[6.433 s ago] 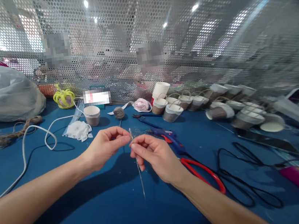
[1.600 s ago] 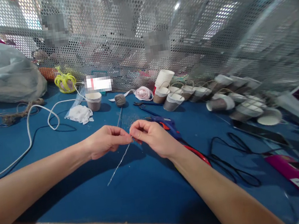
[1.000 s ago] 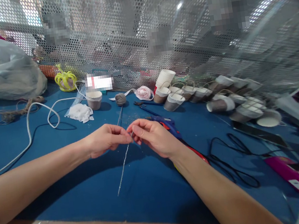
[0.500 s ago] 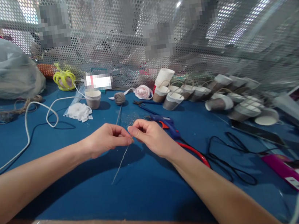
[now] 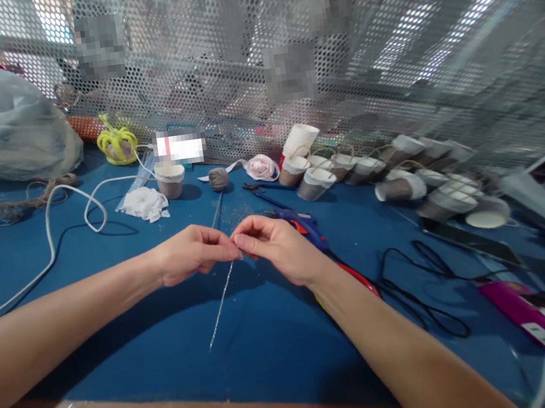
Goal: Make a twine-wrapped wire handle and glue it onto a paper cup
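A thin, silvery twisted strand (image 5: 222, 304) is being pinched narrowly by the fingertips of the left hand (image 5: 193, 254) and the right hand (image 5: 278, 247), above the blue table (image 5: 277, 357). From this grip, its free length is slanting downward, towards the person and somewhat to the left. Neither hand is clearly being placed nearer, since both pinches are lying close together; how the upper end is being held cannot be told.
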